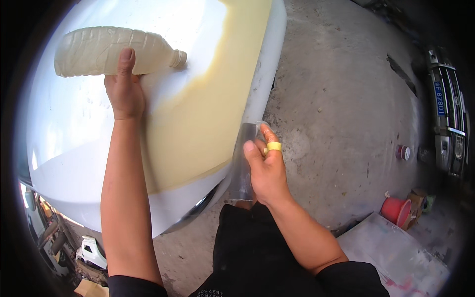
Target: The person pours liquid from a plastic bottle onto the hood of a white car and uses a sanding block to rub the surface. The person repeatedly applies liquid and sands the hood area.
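Observation:
My left hand [124,94] is wrapped round a cloudy plastic bottle [94,51], thumb across its near side. The bottle lies level above a white car panel [69,163], its uncapped neck pointing right. A broad dull-yellow patch [198,133] covers the panel's right part. Beside the panel's right edge, my right hand [269,173] is closed on a dark grey sheet of sandpaper [241,168], which hangs down from the thumb and fingers. A yellow band [274,146] circles one finger. Some of the gripping fingers are hidden.
Grey concrete floor [341,114] stretches to the right. A car front bumper with grille [448,109] stands at the far right. Near the lower right are a pale stained board [391,247], a red bucket [396,212] and a small round tin [403,152]. Car parts [90,252] lie lower left.

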`<state>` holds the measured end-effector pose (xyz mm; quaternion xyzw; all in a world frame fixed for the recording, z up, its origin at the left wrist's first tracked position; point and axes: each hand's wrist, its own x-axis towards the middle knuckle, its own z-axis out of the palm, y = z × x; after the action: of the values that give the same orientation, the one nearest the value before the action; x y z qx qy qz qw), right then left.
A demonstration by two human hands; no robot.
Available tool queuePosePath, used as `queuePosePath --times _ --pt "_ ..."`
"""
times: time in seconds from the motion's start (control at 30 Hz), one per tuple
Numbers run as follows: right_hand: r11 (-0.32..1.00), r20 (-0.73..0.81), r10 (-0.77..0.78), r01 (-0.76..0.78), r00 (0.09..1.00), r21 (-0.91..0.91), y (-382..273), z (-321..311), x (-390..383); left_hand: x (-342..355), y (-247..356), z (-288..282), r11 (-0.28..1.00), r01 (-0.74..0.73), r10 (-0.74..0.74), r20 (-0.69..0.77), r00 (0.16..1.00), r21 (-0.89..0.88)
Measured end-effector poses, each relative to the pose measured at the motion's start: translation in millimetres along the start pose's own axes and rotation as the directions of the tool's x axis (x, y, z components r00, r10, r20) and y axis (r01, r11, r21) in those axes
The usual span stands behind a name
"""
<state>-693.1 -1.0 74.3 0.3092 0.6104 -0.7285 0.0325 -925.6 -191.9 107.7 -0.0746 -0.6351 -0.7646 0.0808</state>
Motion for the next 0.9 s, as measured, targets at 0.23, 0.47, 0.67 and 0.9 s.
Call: queuePosePath --times 0.23,0.47,0.67,0.9 --pt "0.981 -0.151 -0.19 0.194 0.97 0.012 -52 11 75 0 -1 -1 1.0 -0.024 0.023 0.014 1.0 0.013" --pt "0.903 -0.081 -0.388 0.361 0.918 -0.233 14 14 23 -2 -9 -11 1.0 -0.017 0.017 0.024 1.0 0.0" --pt "0.919 -0.219 -0.353 0.292 0.91 -0.267 -69 15 116 -5 -11 -15 1.0 -0.028 0.028 0.005 1.0 -0.007" --pt "0.583 -0.026 -0.727 0.598 0.686 -0.55 -20 13 93 -8 -17 -22 0.999 -0.022 0.021 0.023 1.0 0.028"
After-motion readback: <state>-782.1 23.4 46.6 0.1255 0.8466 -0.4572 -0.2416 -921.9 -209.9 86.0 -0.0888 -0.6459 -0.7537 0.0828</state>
